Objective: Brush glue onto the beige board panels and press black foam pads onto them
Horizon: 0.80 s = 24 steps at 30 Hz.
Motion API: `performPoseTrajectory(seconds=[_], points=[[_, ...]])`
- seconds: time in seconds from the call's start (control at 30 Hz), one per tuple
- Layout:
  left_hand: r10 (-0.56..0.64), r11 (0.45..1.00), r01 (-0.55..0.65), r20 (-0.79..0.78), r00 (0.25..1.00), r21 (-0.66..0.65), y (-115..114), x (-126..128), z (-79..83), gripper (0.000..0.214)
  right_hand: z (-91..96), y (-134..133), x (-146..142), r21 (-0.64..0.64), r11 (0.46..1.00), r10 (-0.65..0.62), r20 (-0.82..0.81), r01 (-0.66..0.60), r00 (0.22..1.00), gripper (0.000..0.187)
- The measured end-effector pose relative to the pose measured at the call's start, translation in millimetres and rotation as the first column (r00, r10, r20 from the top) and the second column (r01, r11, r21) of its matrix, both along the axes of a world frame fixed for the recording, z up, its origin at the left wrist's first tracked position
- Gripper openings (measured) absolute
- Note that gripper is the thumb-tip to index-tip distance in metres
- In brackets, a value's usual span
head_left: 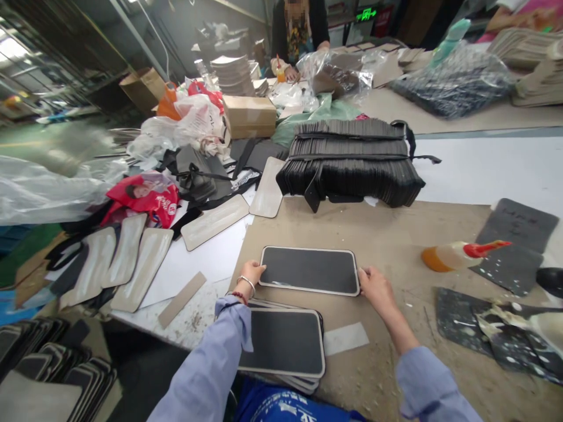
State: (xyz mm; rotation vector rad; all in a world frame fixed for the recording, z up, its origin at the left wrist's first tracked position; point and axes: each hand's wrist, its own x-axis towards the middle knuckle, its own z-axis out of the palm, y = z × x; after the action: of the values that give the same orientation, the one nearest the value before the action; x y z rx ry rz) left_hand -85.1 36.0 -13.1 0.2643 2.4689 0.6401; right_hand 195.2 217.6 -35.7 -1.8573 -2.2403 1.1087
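A dark rectangular panel with a pale rim and rounded corners (310,271) is held level between my two hands, just over the brown board. My left hand (251,275), with a bangle and a beaded bracelet at the wrist, grips its left end, thumb on top. At the opposite end, the fingers of my right hand (373,287) pinch the edge. Nearer to me sits a stack of similar dark panels (285,343), partly behind my left sleeve. A whitish strip (346,338) lies beside that stack.
A strapped bundle of black sheets (352,161) stands beyond my hands. On the right are a glue bottle with a red tip (457,256) and glue-spotted dark pieces (461,319). Pale panels (143,269) lie leftward. Across the table a person (299,35) sits.
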Motion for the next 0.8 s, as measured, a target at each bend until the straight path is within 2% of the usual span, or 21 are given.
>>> performPoseTrajectory(seconds=[0.07,0.23,0.4,0.5,0.6,0.7,0.8], points=[[0.02,0.998,-0.021,0.005,1.0,0.054,-4.5,2.4,-1.9,0.017,-3.7,5.0,-0.2,-0.056,0.998,0.005,-0.036,-0.007,0.999,0.034],[0.079,0.98,-0.077,-0.006,0.997,0.186,-19.5,4.0,-2.8,0.019,-5.6,9.8,-3.1,-0.075,0.994,0.068,-0.155,-0.08,0.986,0.041],[0.135,0.943,-0.118,-0.032,0.99,0.311,-34.7,-11.4,2.7,0.014,12.3,7.9,-30.9,-0.091,0.99,0.094,-0.178,-0.112,0.979,0.049],[0.17,0.918,-0.141,-0.044,0.985,0.371,-53.0,-30.4,6.8,0.012,27.8,-1.5,-65.3,-0.03,0.989,0.141,-0.164,-0.148,0.976,0.05],[0.224,0.893,-0.187,-0.044,0.974,0.41,-84.1,-58.0,10.1,0.013,38.9,-18.9,-112.3,0.021,0.974,0.226,-0.176,-0.226,0.958,0.049],[0.293,0.863,-0.251,-0.03,0.956,0.439,-127.9,-92.2,14.6,0.014,44.6,-46.2,-169.7,0.077,0.948,0.317,-0.189,-0.308,0.929,0.045],[0.354,0.832,-0.311,-0.009,0.935,0.459,-181.3,-128.1,19.5,0.019,48.0,-83.1,-232.0,0.113,0.904,0.426,-0.154,-0.412,0.892,0.036]])
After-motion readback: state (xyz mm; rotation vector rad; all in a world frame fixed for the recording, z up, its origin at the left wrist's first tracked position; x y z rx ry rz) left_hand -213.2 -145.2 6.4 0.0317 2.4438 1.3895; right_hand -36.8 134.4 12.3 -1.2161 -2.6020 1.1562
